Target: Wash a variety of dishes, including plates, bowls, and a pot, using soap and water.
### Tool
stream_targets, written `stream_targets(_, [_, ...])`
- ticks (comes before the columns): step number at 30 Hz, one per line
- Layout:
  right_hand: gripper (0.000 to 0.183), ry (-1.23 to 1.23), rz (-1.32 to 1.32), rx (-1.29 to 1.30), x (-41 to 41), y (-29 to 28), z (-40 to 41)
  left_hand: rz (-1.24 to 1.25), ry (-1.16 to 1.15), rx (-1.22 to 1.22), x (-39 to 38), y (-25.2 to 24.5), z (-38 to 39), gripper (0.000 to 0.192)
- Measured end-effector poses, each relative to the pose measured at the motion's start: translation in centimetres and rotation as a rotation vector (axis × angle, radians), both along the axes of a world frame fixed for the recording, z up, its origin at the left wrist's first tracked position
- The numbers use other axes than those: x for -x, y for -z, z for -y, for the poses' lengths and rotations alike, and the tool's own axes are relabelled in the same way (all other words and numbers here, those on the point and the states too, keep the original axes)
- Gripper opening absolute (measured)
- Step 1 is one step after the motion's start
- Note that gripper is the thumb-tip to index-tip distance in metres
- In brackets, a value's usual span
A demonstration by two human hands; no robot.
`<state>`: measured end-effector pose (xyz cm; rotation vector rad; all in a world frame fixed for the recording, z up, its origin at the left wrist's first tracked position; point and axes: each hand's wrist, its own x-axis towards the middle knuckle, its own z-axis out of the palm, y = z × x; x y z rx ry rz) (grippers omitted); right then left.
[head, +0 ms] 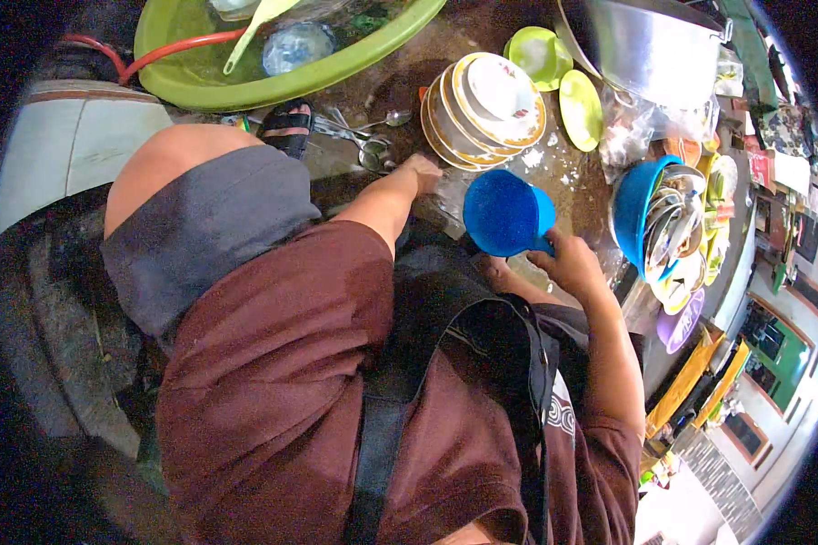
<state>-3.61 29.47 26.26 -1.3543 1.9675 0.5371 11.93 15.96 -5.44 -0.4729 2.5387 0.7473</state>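
Note:
My right hand (574,264) grips the handle of a blue plastic dipper (501,212), its round bowl turned towards me. To the left, my left hand (424,174) is low over the wet floor, beside the foot of a stack of plates (458,112). Its fingers are blurred, so whether they hold something is unclear. The stack has white plates with orange patterned rims, and a smaller flowered white dish (501,85) on top. Several metal spoons and forks (371,146) lie on the floor left of that hand. What is inside the dipper cannot be made out.
A large green basin (293,92) with a red hose (177,51) over its rim stands at far left. Green dishes (581,110) lie behind the plates, near a big metal pot (654,51). On the right, a blue tub (628,211) holds stacked dishes. My sandalled foot (290,126) is beside the cutlery.

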Motion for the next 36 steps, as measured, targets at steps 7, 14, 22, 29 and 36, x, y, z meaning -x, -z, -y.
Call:
stream_targets(7, [0.04,0.01,0.039,0.121,-1.0,-1.3,1.6,-0.138,-0.18,-0.241,-2.5,-4.3,1.8,0.031])
stream_targets(14, [0.035,-0.09,0.057,0.227,-2.9,-1.3,2.9,-0.147,-0.279,0.113,-10.8,0.2,8.0,0.04])
stream_targets(22, [0.034,-0.198,-0.004,0.229,-7.4,-2.3,6.4,-0.117,-0.49,0.411,-12.4,0.6,7.6,0.017])
stream_targets(29, [0.032,-0.238,-0.213,0.177,-8.9,-2.5,8.5,-0.06,-0.549,0.31,-11.5,0.1,6.2,0.025])
stream_targets(36, [0.029,-0.263,-0.343,0.262,-7.5,-2.4,8.9,-0.094,-0.378,0.221,-13.4,-0.8,7.3,0.024])
